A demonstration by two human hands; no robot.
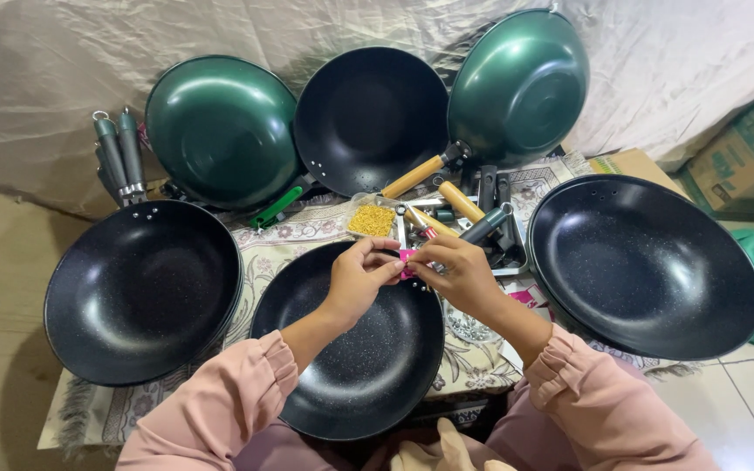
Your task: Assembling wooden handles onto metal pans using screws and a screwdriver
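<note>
— So, what's on the left?

— I see a black wok at nine o'clock. My left hand and right hand both pinch a small pink packet above the middle wok's twelve o'clock rim.

— And further right?

— Grey-handled tool at one o'clock, another black wok at three.

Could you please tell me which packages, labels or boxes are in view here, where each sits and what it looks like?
Brown cardboard box with green print: far right, against the cloth backdrop, tilted.
Flat tan cardboard box: just left of it, behind the right black pan.
Small clear bag of yellow pieces: centre, behind the hands.
Small pink packet: pinched between left hand and right hand.
</note>
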